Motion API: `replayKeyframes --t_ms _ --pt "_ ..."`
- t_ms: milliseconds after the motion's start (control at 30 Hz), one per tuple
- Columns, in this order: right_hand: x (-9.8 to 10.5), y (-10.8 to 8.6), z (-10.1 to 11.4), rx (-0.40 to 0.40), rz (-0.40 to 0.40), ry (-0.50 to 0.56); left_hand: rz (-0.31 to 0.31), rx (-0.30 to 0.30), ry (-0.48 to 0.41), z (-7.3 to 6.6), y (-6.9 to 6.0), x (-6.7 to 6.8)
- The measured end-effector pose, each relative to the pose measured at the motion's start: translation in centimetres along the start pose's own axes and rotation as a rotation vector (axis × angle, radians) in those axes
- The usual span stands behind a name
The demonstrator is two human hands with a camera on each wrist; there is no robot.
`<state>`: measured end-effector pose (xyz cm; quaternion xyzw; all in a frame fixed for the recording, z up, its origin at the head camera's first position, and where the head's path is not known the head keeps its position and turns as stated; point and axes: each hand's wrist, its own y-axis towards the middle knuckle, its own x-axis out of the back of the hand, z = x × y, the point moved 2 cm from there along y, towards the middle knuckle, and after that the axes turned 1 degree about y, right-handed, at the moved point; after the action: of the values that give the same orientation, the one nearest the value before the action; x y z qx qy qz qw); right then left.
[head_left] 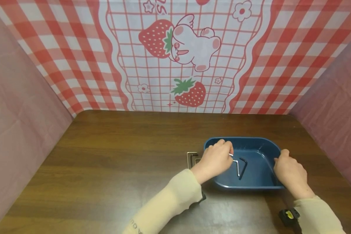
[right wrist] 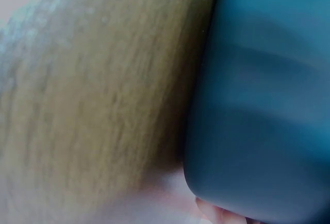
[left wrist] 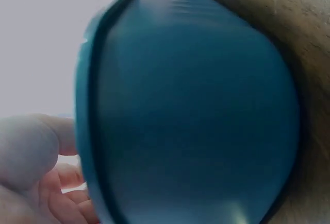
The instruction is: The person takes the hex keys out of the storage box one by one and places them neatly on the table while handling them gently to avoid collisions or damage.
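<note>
A blue rectangular tray (head_left: pixel 260 178) stands on the right of the table, with a silver hex key (head_left: pixel 238 168) and a black hex key (head_left: pixel 244 169) lying in it. My left hand (head_left: pixel 216 159) is over the tray's left end, fingers curled. A short silver bar, seemingly another hex key, shows at its fingertips; the rest is hidden. In the left wrist view, thumb and curled fingers (left wrist: pixel 67 203) are beside the tray's rim. With my right hand (head_left: pixel 291 172) I grip the tray's right end; some fingertips (right wrist: pixel 221 214) show by its wall in the right wrist view.
Bent metal rods (head_left: pixel 188 160) lie on the wooden table (head_left: pixel 120 156) left of the tray, partly hidden by the left hand. A checked strawberry cloth (head_left: pixel 175 74) hangs behind the table. Pink cloths (head_left: pixel 26 97) hang at both sides.
</note>
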<state>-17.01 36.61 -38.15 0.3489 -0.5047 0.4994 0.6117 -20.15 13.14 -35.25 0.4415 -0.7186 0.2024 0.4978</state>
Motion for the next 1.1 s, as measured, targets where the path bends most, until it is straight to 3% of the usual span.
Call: replayKeyframes --t_ms 167,400,533,900,1100 --pt "0.0 0.0 0.0 -0.002 -0.003 0.002 -0.058 0.007 -0.048 0.8 -0.1 0.8" --pt "0.0 0.0 0.0 0.006 -0.016 0.001 -0.09 0.048 -0.204 2.3 -0.5 2.3" --pt "0.0 0.1 0.0 -0.01 -0.002 -0.003 -0.139 0.051 -0.245 3.2 -0.7 3.2" --pt "0.0 0.2 0.1 -0.018 0.023 -0.005 -0.239 0.079 -0.261 5.8 -1.2 4.5" --pt "-0.1 0.2 0.0 -0.016 0.02 -0.006 -0.232 0.116 -0.24 7.0 -1.5 4.5"
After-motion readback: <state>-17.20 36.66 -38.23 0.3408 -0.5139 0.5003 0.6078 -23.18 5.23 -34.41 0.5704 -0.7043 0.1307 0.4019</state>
